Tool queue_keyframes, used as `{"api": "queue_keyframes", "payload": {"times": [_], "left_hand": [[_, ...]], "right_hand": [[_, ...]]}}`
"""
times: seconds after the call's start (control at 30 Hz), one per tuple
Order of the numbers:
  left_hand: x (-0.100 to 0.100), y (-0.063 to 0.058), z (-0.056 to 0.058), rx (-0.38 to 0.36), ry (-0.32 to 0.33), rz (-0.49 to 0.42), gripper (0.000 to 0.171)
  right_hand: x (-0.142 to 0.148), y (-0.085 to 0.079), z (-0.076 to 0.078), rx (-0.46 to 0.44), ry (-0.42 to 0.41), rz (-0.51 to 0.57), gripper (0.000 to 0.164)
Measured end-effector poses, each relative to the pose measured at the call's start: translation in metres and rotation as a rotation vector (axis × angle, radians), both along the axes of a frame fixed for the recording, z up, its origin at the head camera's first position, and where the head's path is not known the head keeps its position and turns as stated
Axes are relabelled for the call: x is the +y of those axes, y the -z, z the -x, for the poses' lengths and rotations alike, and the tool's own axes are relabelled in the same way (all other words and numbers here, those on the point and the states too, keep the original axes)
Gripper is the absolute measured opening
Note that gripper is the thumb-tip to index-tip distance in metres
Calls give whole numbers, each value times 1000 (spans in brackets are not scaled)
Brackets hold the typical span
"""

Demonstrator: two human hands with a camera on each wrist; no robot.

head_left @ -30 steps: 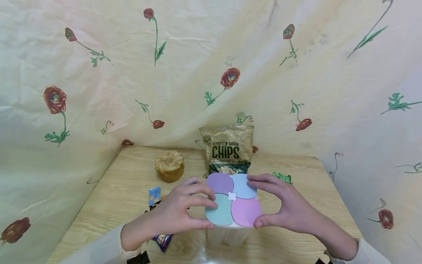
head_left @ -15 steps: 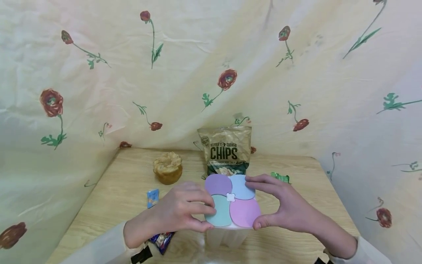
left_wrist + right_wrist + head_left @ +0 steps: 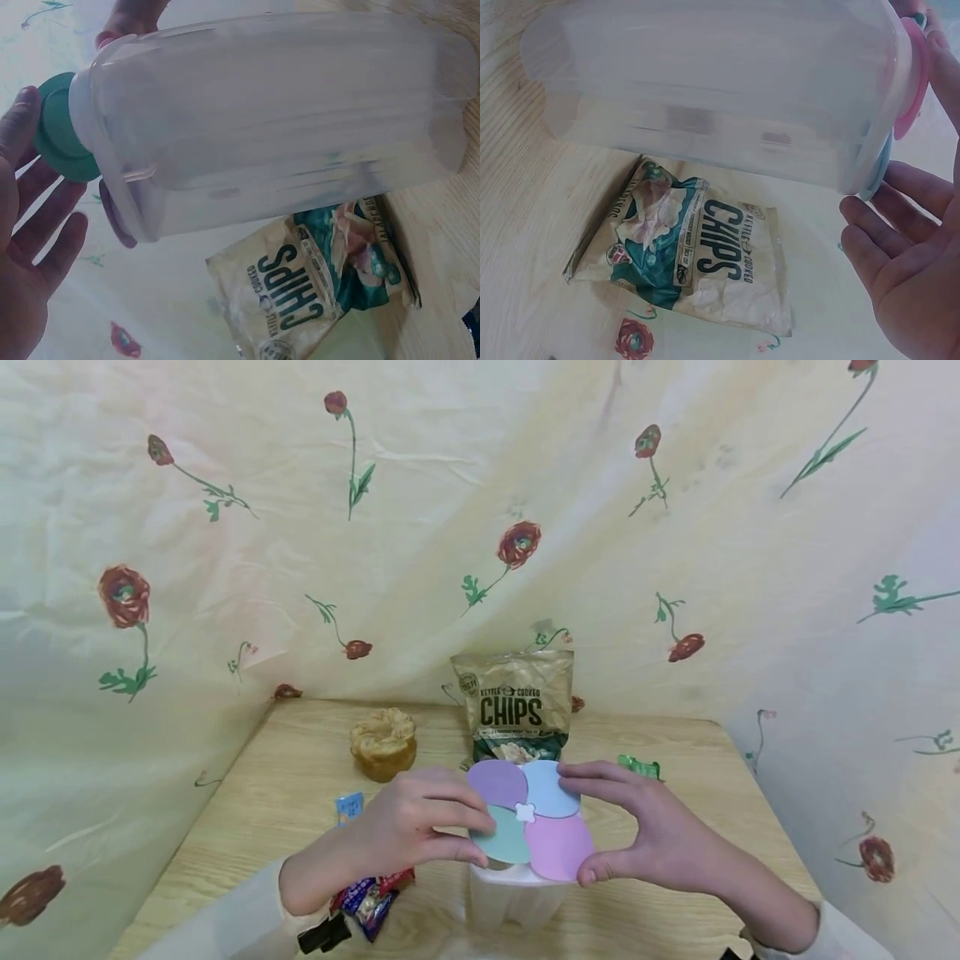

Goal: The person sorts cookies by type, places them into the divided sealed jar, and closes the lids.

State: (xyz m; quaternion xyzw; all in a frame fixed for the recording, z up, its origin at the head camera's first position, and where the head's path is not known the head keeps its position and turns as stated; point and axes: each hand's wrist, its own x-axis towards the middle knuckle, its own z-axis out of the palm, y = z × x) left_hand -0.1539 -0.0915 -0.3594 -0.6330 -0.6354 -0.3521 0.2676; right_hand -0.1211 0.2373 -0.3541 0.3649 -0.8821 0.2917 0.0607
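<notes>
A tall translucent plastic storage container (image 3: 517,900) stands upright, topped by four-part flaps: purple (image 3: 495,782), blue (image 3: 552,788), pink (image 3: 559,852) and green (image 3: 504,839). My left hand (image 3: 420,818) pinches the green flap at its outer edge, thumb below and fingers above. That flap is tilted up off the rim, its round underside (image 3: 64,127) showing in the left wrist view. Across the container's right side spans my right hand (image 3: 648,822), thumb at the pink flap's near corner and fingertips on the blue flap. The inside of the container looks cloudy through its wall.
Behind the container a bag of chips (image 3: 513,706) stands upright. A pastry-like round bun (image 3: 382,743) sits back left. Small wrapped snacks (image 3: 371,902) and a blue packet (image 3: 349,807) lie left, partly behind my left arm. A green packet (image 3: 639,767) lies back right.
The green flap has gone from lying flat to tilted up at its outer edge, lifted by my left hand. My right hand stays on the container's right side.
</notes>
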Motion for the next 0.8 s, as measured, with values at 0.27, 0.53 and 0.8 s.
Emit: {"api": "queue_keyframes", "payload": {"times": [0.27,0.53,0.8], "left_hand": [[-10,-8,0,-102,24,57,16],[-3,-19,9,-181,-19,120,10],[8,-21,21,-526,5,179,9]], "right_hand": [[1,-2,-4,-35,15,-19,82],[0,-5,-3,-25,-9,-25,82],[-1,-7,-2,-42,-11,-31,82]]}}
